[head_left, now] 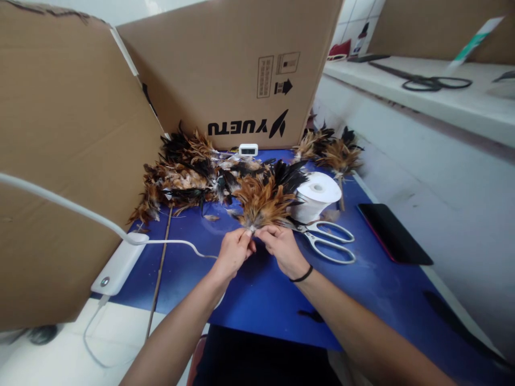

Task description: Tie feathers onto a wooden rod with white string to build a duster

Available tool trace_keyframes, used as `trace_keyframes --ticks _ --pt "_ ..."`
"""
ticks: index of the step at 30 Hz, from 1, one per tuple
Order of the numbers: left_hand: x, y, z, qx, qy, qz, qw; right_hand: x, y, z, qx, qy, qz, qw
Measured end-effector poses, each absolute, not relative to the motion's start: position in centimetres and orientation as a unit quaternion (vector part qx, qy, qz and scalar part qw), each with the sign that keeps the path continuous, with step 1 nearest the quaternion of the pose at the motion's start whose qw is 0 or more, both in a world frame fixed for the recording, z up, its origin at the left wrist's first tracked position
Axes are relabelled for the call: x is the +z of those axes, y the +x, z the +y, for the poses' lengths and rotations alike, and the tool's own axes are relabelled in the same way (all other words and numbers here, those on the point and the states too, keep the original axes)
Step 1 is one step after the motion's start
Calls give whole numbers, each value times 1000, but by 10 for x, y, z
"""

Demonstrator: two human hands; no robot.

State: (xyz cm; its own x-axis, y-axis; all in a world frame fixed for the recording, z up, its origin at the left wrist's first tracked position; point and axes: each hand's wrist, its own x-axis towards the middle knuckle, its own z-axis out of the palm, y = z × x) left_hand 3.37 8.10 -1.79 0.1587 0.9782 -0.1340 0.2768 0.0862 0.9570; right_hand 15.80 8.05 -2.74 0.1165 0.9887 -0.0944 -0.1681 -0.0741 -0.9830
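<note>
Both of my hands meet at the quill end of a fanned bunch of brown and black feathers (263,198) above the blue table. My left hand (235,251) pinches the pale base between thumb and fingers. Close beside it, my right hand (281,246), with a black band on its wrist, is also closed at the base; what lies between its fingertips is too small to make out. White-handled scissors (332,244) lie just right of my right hand, blades partly hidden. Behind them stands a spool of white ribbon (317,195).
Loose feathers (177,177) heap at the back left, with another feather bundle (341,153) at back right. A phone (394,233) lies right. Left are a white lamp base (120,265) and cable. Cardboard boxes (233,69) wall the back and left; black scissors (426,80) rest on a ledge.
</note>
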Motion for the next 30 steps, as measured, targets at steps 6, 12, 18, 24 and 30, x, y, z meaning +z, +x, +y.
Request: trace_keyframes --ticks 6,12,18,24,30 --pt "-15 35 77 317 698 561 312 -24 157 78 531 -510 -397 548" --pt "-18 40 71 249 758 581 163 -32 158 78 478 -531 -428 553" --pt "-27 48 63 161 772 615 28 -35 161 78 441 -553 -471 527" --pt "-22 51 60 203 769 602 72 -31 157 77 499 -536 -382 563" --pt "-12 49 61 313 747 540 228 -28 159 77 528 -510 -358 577"
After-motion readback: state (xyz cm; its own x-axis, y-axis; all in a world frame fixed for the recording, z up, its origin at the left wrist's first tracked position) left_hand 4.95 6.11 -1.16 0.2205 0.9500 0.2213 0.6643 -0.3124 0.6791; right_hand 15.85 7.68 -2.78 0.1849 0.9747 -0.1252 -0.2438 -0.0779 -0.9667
